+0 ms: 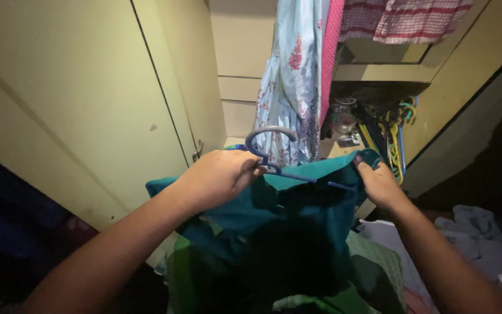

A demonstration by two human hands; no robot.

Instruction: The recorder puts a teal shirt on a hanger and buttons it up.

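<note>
A big cream cupboard (76,99) fills the left side, with its door (187,75) swung open. A second cream door (466,110) stands on the right. Between them is the dark inside of the cupboard.

Two bare arms reach in from the bottom of the view. The left arm comes up from the lower left and the right arm from the lower right. Both are stretched forward and a little bent.

The arms hold up a teal cloth (297,215) in the middle. It hangs down in folds, and its lower part is dark and hard to see.

A pale blue cloth with red flowers (291,81) hangs down from above, just behind the teal cloth. A pink cloth (332,52) hangs next to it. A red and white checked cloth (408,20) lies on a shelf at the top right. Some pale clothes (472,232) lie in a heap at the lower right.

The left hand (219,177) is curled, its grip closed around the blue hanger (271,151) near the hook. The right hand (379,183) pinches the top edge of the teal cloth, its grip closed on it.

The hanger's hook sticks up above the teal cloth, and its arm runs under the cloth's top edge toward the right hand.

A bunch of other hangers, yellow and green (393,128), sits deep in the cupboard, maybe on a shelf; it is too dark to tell.
</note>
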